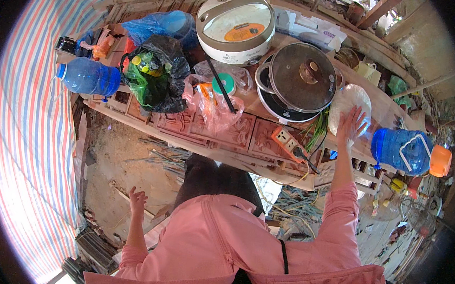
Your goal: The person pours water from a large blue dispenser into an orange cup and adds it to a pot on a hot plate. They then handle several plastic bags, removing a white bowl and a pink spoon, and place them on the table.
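While right hand [352, 123] stretches forward, fingers spread flat on white bag [347, 105], left hand [137, 199] hangs low, open.

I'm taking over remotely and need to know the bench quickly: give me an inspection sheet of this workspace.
Surface: carved wooden bench, crowded, little bare wood.
Job's things: white plastic bag lying at the bench's right end, under the right hand.
Clutter: pot with glass lid on a cooker base, white rice cooker, black bag, pink bag, blue bottle lying left, blue jug lying right.
Grippers: right hand flat and open on the white bag; left hand open, low beside the body, holding nothing.
Cables: orange power strip with a black plug and cord trailing off the front edge.
Surroundings: striped tarpaulin at left, dirt floor with scraps.
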Tool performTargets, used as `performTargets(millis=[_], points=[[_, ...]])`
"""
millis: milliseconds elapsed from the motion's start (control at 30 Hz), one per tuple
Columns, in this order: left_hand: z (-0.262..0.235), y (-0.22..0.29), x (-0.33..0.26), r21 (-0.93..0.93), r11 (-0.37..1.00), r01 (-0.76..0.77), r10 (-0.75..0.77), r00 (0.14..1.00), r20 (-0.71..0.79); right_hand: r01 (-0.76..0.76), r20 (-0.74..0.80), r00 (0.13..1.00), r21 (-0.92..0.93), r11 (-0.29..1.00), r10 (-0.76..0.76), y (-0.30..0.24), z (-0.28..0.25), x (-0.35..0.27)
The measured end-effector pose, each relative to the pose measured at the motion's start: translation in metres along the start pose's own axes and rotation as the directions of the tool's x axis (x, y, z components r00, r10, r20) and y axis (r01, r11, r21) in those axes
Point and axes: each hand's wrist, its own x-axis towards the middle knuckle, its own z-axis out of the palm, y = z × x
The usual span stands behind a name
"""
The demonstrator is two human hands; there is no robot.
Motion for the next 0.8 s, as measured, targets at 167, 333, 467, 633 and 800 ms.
performTargets(millis=[167,333,467,633,800], points=[[0.002,0.004,0.008,-0.008,1.000,-0.025,0.025,1.000,0.013,-0.012,0.258,0.966,-0.013,1.000,0.015,-0.003,-0.009,0.014],[0.009,0.000,0.023,-0.065,0.998,-0.012,0.014,1.000,0.023,0.024,0.401,0.916,-0.116,0.993,0.025,0.005,-0.007,0.018],[0.009,-0.001,0.031,-0.050,0.997,0.060,-0.057,0.997,0.046,-0.150,0.194,0.977,0.320,0.935,0.090,0.026,0.001,0.013],[0.005,-0.001,0.035,-0.051,0.997,0.064,-0.060,0.995,0.079,-0.134,0.082,0.990,0.343,0.930,0.112,0.040,-0.011,0.000],[-0.002,-0.004,0.037,-0.054,0.999,0.007,-0.003,0.997,0.079,-0.044,0.152,0.988,0.245,0.969,0.007,0.024,-0.025,-0.012]])
